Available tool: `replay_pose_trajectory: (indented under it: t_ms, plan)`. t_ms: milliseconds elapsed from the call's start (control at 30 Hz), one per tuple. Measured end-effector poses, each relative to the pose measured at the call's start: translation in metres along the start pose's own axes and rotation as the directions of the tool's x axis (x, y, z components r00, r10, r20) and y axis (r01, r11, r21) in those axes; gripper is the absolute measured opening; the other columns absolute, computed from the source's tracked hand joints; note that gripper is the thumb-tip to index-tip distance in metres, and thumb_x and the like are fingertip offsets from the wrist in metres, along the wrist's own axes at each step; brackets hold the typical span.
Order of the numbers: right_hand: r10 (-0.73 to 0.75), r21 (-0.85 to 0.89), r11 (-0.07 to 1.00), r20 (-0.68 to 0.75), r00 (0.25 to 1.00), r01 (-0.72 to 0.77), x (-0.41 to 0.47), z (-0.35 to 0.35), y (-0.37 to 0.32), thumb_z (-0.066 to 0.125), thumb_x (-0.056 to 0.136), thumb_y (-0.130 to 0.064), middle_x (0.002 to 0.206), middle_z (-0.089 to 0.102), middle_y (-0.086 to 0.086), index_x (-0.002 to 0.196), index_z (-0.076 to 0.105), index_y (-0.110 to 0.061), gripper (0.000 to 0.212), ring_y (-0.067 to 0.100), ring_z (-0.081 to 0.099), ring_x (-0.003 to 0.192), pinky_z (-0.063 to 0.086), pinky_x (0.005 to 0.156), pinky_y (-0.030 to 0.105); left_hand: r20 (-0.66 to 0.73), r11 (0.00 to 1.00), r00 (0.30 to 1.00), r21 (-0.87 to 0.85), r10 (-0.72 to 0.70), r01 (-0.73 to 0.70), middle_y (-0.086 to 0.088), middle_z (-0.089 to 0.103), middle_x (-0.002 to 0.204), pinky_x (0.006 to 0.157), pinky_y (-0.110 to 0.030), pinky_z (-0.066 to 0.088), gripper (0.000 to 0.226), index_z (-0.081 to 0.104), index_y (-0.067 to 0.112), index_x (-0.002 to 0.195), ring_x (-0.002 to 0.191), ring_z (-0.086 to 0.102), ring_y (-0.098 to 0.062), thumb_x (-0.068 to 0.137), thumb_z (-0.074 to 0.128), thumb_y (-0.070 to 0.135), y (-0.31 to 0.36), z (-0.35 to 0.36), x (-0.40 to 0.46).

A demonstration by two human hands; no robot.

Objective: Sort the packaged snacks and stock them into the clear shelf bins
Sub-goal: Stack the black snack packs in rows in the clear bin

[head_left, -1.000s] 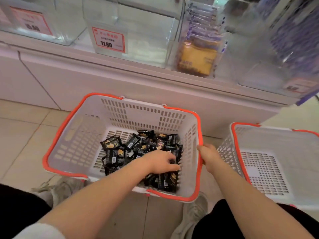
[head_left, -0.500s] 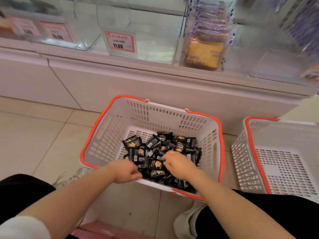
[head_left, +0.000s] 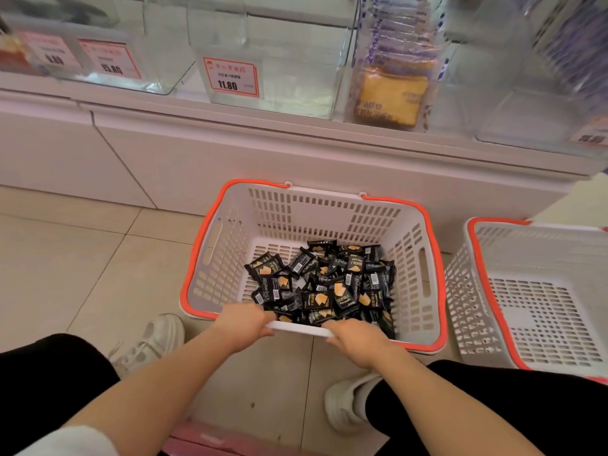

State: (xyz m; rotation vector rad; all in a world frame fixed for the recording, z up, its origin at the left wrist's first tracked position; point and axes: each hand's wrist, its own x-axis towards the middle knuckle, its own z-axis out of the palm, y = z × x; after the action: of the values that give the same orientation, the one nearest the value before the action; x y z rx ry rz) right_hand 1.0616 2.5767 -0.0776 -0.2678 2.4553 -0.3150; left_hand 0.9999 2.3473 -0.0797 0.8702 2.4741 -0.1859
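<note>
A white basket with an orange rim [head_left: 424,258] sits on the floor below the shelf. Several black snack packets [head_left: 324,284] lie heaped in its bottom. My left hand [head_left: 245,324] and my right hand [head_left: 353,337] both grip the basket's near wall, fingers curled over its edge. Above, clear shelf bins [head_left: 296,70] stand in a row; the one with the 11.80 price tag [head_left: 232,77] looks bare inside. The bin to its right holds purple-and-yellow toast packets [head_left: 390,90].
A second white basket [head_left: 539,301] with nothing in it stands to the right, close to the first. White cabinet fronts run under the shelf. My shoes [head_left: 154,340] and knees are at the bottom. A pink object [head_left: 210,439] lies at the bottom edge.
My hands have come out of the packet pile and taken hold of the basket's near wall. Earlier the right hand held the basket's right rim. The view has shifted left.
</note>
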Motion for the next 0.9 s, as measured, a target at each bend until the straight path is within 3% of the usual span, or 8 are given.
replay_pose_trajectory:
  t_ms: [133, 233, 300, 433, 533, 667, 800, 900]
  plan:
    - [0.030, 0.099, 0.995, 0.012, 0.999, -0.031, -0.002, -0.001, 0.007, 0.042, 0.096, -0.036, 0.109, 0.062, 0.005, 0.116, 0.053, -0.024, 0.025, 0.026, 0.056, 0.097, 0.044, 0.075, 0.036, 0.043, 1.000, 0.999, -0.003, -0.010, 0.010, -0.003, 0.056, 0.111, 0.083, -0.037, 0.047, 0.034, 0.049, 0.024, 0.117, 0.106, 0.052, -0.022, 0.095, 0.038, 0.048, 0.004, -0.003, 0.002]
    - [0.033, 0.128, 0.991, 0.051, 0.998, -0.040, -0.002, -0.012, 0.003, 0.048, 0.094, -0.039, 0.116, 0.061, 0.004, 0.119, 0.054, -0.023, 0.031, 0.024, 0.055, 0.103, 0.047, 0.082, 0.037, 0.162, 0.998, 0.987, -0.064, 0.015, -0.004, -0.004, 0.057, 0.113, 0.085, -0.037, 0.047, 0.036, 0.052, 0.024, 0.117, 0.107, 0.053, -0.022, 0.094, 0.040, 0.048, 0.003, -0.014, 0.001]
    - [0.033, 0.154, 0.988, -0.022, 0.999, -0.029, -0.001, -0.031, -0.003, 0.049, 0.092, -0.047, 0.114, 0.060, 0.003, 0.115, 0.054, -0.019, 0.037, 0.023, 0.056, 0.100, 0.047, 0.080, 0.036, 0.187, 0.997, 0.982, -0.075, 0.027, -0.013, -0.006, 0.059, 0.115, 0.085, -0.036, 0.046, 0.042, 0.052, 0.022, 0.120, 0.108, 0.054, -0.023, 0.094, 0.037, 0.051, 0.002, -0.031, 0.003]
    - [0.024, 0.282, 0.956, -0.341, 0.940, 0.077, 0.008, -0.097, -0.030, 0.047, 0.094, -0.040, 0.121, 0.060, -0.002, 0.124, 0.053, -0.020, 0.036, 0.016, 0.057, 0.106, 0.047, 0.087, 0.033, -0.092, 0.994, 0.994, -0.098, -0.059, 0.050, -0.004, 0.063, 0.112, 0.080, -0.034, 0.049, 0.037, 0.052, 0.018, 0.118, 0.100, 0.059, -0.021, 0.096, 0.039, 0.044, -0.013, -0.088, 0.016]
    - [0.028, 0.292, 0.946, -0.511, 0.859, 0.143, 0.013, -0.149, -0.046, 0.047, 0.095, -0.032, 0.122, 0.060, -0.004, 0.123, 0.054, -0.021, 0.030, 0.012, 0.056, 0.107, 0.046, 0.091, 0.028, -0.324, 0.987, 0.942, -0.156, -0.092, 0.043, 0.001, 0.066, 0.108, 0.072, -0.030, 0.048, 0.028, 0.056, 0.022, 0.115, 0.094, 0.061, -0.017, 0.096, 0.038, 0.034, -0.033, -0.143, 0.026]
    - [0.029, 0.226, 0.957, -0.693, 0.720, 0.179, 0.023, -0.221, -0.051, 0.046, 0.096, -0.026, 0.126, 0.054, -0.005, 0.123, 0.054, -0.022, 0.028, 0.011, 0.049, 0.115, 0.038, 0.095, 0.025, -0.613, 0.979, 0.787, -0.195, -0.069, -0.065, -0.005, 0.063, 0.116, 0.082, -0.031, 0.046, 0.030, 0.057, 0.018, 0.121, 0.104, 0.059, -0.026, 0.093, 0.047, 0.023, -0.067, -0.215, 0.037]
    - [-0.180, -0.120, 0.980, -0.869, 0.462, 0.158, 0.040, -0.297, -0.058, 0.069, 0.081, -0.009, 0.130, 0.056, 0.010, 0.117, 0.060, -0.007, 0.037, 0.027, 0.053, 0.119, 0.043, 0.098, 0.033, -0.907, 0.991, 0.414, 0.022, 0.075, -0.132, -0.015, 0.068, 0.100, 0.075, -0.035, 0.054, 0.027, 0.068, 0.000, 0.101, 0.088, 0.067, -0.031, 0.076, 0.062, 0.006, -0.102, -0.282, 0.048]
    - [-0.286, -0.306, 0.952, -0.891, 0.352, -0.001, 0.066, -0.335, -0.059, 0.085, 0.062, -0.012, 0.119, 0.064, 0.016, 0.111, 0.066, -0.002, 0.054, 0.031, 0.063, 0.107, 0.052, 0.085, 0.042, -0.956, 0.987, 0.286, 0.020, 0.065, -0.158, -0.015, 0.066, 0.101, 0.085, -0.035, 0.046, 0.027, 0.066, -0.001, 0.099, 0.095, 0.062, -0.030, 0.081, 0.051, 0.012, -0.121, -0.312, 0.064]
